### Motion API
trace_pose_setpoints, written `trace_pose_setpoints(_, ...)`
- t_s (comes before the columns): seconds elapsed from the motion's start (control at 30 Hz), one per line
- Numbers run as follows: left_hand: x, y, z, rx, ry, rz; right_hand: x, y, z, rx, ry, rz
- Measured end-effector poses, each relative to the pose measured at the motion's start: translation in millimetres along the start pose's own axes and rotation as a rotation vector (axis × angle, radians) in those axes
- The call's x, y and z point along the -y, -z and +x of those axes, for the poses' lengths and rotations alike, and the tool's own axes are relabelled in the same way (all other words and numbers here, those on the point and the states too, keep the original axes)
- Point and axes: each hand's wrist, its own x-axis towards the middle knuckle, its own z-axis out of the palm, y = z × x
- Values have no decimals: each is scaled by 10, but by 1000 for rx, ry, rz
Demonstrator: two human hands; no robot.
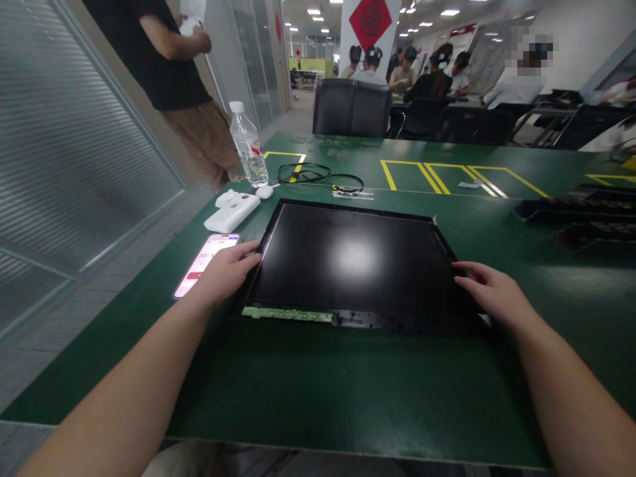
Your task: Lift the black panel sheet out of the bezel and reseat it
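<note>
A black, frameless-looking display panel (322, 265) lies face up on the green table, with a bright glare at its middle. Along its near edge runs a narrow green circuit board (288, 314) beside a dark strip. My left hand (229, 270) grips the panel's left edge, fingers on its rim. Opposite, my right hand (489, 289) holds the right edge between thumb and fingers. A small light tab (434, 220) sticks up at the far right corner. The underside of the panel is hidden.
Left of the panel are a lit phone (206, 265), a white device (232, 212) and a water bottle (249, 146). A black cable (311, 173) lies behind. Dark long parts (591, 212) sit at right. A person (169, 73) stands at left; others sit farther back.
</note>
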Motion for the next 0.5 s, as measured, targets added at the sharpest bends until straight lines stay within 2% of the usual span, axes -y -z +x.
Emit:
trace_pose_setpoints(0.13,-194,-37,-86,-42,364,-397,8,11,7,19,-16,-46)
trace_pose_setpoints(0.2,-294,-49,-117,-27,468,-515,19,12,2,11,-20,-52)
trace_pose_setpoints(0.33,-410,-64,-147,-30,544,-636,30,7,-7,8,-10,-54)
trace_pose_setpoints(0.5,-364,-69,-116,30,547,-777,34,2,-15,11,-18,-62)
